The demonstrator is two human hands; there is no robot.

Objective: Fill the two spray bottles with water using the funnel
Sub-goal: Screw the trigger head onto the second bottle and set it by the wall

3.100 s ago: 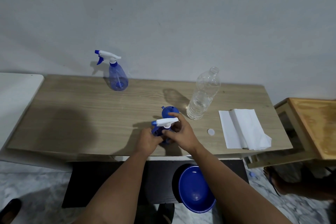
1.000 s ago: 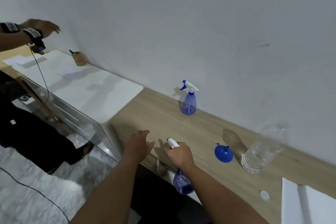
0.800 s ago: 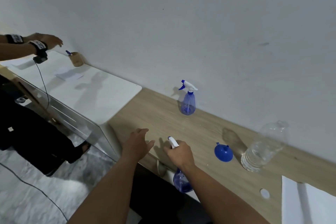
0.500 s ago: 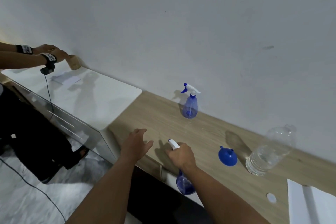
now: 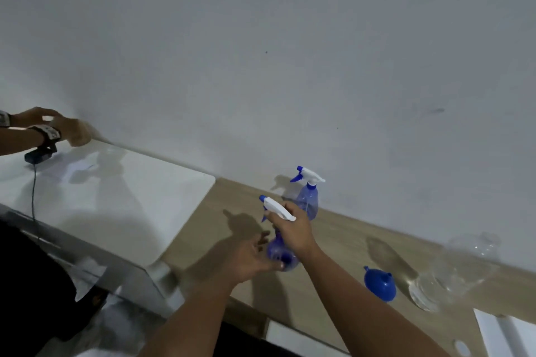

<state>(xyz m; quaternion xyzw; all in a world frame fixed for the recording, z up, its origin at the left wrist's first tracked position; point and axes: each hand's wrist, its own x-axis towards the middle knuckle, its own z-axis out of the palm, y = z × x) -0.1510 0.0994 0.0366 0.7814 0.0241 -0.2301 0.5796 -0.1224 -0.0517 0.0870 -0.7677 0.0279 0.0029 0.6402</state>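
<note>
Bottle (image 5: pixel 280 255) is now lifted above the tabletop (image 5: pixel 333 243) in my right hand (image 5: pixel 293 230), grip clamped on its sprayer, while my left hand (image 5: pixel 251 258), fingers apart, came under its base, so filling looks finished.

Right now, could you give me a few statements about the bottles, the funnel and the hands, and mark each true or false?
1. The right hand grips the held spray bottle by its neck. True.
2. The blue funnel sits in that bottle's mouth. False: it lies on the wooden table.
3. The other spray bottle stands near the wall. True.
4. The clear water bottle is brim-full. False: it looks mostly empty.
5. The left hand holds the funnel. False: it touches the held bottle's base.
</note>
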